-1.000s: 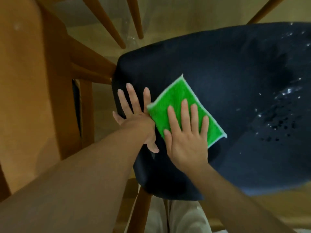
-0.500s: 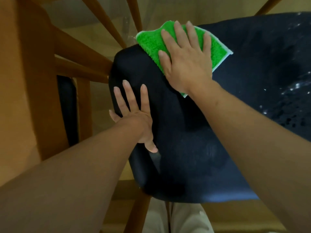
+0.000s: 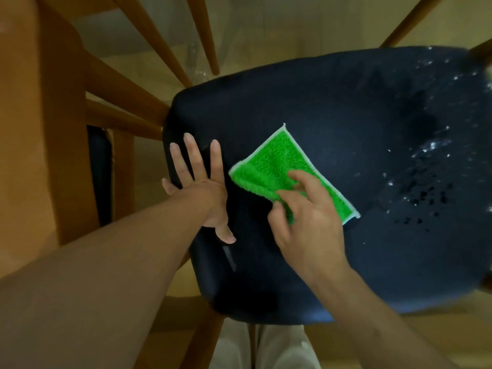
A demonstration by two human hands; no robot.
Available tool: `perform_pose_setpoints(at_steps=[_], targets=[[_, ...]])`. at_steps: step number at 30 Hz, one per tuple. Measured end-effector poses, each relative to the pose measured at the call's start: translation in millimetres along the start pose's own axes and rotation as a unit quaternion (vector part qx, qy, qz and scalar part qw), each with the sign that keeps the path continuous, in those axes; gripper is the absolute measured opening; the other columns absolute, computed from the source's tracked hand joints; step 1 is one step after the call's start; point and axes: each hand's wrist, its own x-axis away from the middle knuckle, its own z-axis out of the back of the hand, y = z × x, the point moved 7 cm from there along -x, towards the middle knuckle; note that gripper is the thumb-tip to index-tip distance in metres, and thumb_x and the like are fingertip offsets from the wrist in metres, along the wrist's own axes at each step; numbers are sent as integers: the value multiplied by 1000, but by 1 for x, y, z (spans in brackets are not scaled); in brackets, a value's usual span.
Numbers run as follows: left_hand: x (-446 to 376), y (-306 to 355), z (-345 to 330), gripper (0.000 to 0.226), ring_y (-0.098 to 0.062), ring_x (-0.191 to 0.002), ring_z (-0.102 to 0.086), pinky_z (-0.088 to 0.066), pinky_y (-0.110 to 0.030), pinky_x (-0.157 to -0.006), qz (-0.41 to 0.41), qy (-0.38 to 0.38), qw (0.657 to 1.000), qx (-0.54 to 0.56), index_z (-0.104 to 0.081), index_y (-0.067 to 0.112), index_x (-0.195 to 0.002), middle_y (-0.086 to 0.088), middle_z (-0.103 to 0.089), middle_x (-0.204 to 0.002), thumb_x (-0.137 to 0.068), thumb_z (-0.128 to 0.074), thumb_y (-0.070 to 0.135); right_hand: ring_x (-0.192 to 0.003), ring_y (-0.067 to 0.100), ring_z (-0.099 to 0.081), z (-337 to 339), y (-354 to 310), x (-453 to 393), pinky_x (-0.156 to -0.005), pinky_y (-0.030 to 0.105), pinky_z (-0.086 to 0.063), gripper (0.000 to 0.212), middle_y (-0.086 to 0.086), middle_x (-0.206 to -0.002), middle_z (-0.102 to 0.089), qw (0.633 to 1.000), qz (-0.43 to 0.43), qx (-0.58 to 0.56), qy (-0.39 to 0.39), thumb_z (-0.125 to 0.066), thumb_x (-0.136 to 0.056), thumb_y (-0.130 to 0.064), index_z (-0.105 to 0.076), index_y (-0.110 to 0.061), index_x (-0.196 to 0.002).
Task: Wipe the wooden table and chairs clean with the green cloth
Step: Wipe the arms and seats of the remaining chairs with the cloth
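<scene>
Cloth [image 3: 282, 171]: green, fluffy, white-edged, lying flat on dark chair seat [image 3: 332, 107], roughly mid-seat, a little toward the left half. Soft and limp by the look of it, very light, folds and bunches at the slightest pinch; nothing fragile. Near corner already rucked up where right hand [image 3: 306, 222] pinches it between thumb and fingertips, fingers curled, rest of cloth spread beyond the knuckles. Left hand [image 3: 202, 187] wide and flat, fingers splayed, pressed on the seat's left edge just beside the cloth, not touching it, holding nothing; probably steadying the chair. Seat surface smooth and slightly shiny, with pale specks and droplets [image 3: 426, 182] on the right side, well apart from the cloth. Likely damp there, so cloth should glide rather than drag. Best taken by an edge or corner for lifting, then under a flat palm for wiping, since a pinched grip only crumples it. Wooden chair frame [image 3: 125, 102] to the left. No worktop clearly in view.
</scene>
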Motion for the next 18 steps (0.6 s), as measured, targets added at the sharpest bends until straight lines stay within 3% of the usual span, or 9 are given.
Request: perform_pose_setpoints(at_steps=[3, 5, 6, 7, 9, 12, 14, 16, 18], targets=[[0, 3, 1, 159, -48, -110, 55, -1, -68, -111, -3, 11, 999, 31, 67, 21, -88, -23, 70, -103, -60, -88, 44, -56, 4, -52, 20, -10, -12, -51, 19, -39, 17, -10, -66, -59, 961, -99, -259, 0, -56, -86, -17, -65, -15, -72], [-1, 6, 5, 112, -43, -126, 46, -1, -65, -111, -40, 106, 988, 105, 54, 25, -119, -19, 61, -128, -95, -55, 32, -53, 7, -50, 22, -3, -14, -48, 23, -39, 17, -6, -59, -58, 887, -184, -422, -34, -55, -86, -22, -64, -17, -73], [-1, 4, 5, 79, -38, -134, 39, 0, -64, -112, -59, 156, 976, 143, 43, 28, -129, -13, 51, -141, -103, -31, 26, -56, 14, -51, 23, 4, -14, -50, 28, -41, 17, 0, -61, -59, 859, -215, -461, -53, -55, -85, -22, -65, -18, -72], [-1, 2, 8, 70, -34, -137, 35, 2, -64, -112, -66, 169, 972, 153, 37, 30, -134, -9, 46, -146, -105, -25, 23, -59, 18, -51, 23, 15, -13, -53, 30, -42, 18, 5, -64, -60, 844, -241, -474, -69, -55, -87, -21, -65, -18, -72], [-7, 3, 6, 107, -36, -133, 41, 5, -65, -110, -71, 131, 982, 117, 44, 32, -127, -10, 54, -139, -95, -58, 27, -63, 23, -54, 24, 44, -10, -58, 33, -44, 21, 7, -70, -63, 853, -286, -425, -95, -54, -94, -12, -63, -16, -75], [-5, 0, -1, 165, -48, -104, 57, 3, -68, -107, -12, 16, 1000, 17, 69, 21, -89, -22, 72, -99, -56, -91, 43, -80, 24, -64, 35, 85, -10, -68, 33, -48, 11, -4, -85, -68, 946, -280, -119, -113, -56, -91, -14, -65, -18, -97], [-3, 1, -2, 168, -46, -95, 59, 2, -69, -108, -5, -6, 1000, 10, 69, 18, -77, -23, 72, -91, -48, -93, 45, -89, 18, -61, 47, 86, -13, -76, 31, -45, 24, -5, -97, -63, 971, -237, 2, -45, -58, -89, -16, -62, -15, -113], [-2, 0, -3, 168, -46, -93, 60, 2, -69, -107, -4, -13, 1000, -2, 69, 18, -76, -23, 72, -91, -47, -94, 46, -92, 19, -60, 52, 69, -20, -81, 35, -49, 26, 2, -103, -61, 985, -174, -12, 18, -59, -88, -10, -62, -9, -114], [-3, 1, -3, 169, -47, -93, 60, 2, -70, -107, -7, -8, 1000, -17, 70, 17, -77, -24, 72, -91, -46, -94, 47, -91, 22, -62, 39, 49, -25, -81, 37, -52, 27, 8, -106, -63, 994, -112, 2, -15, -63, -88, -10, -64, -5, -115]])
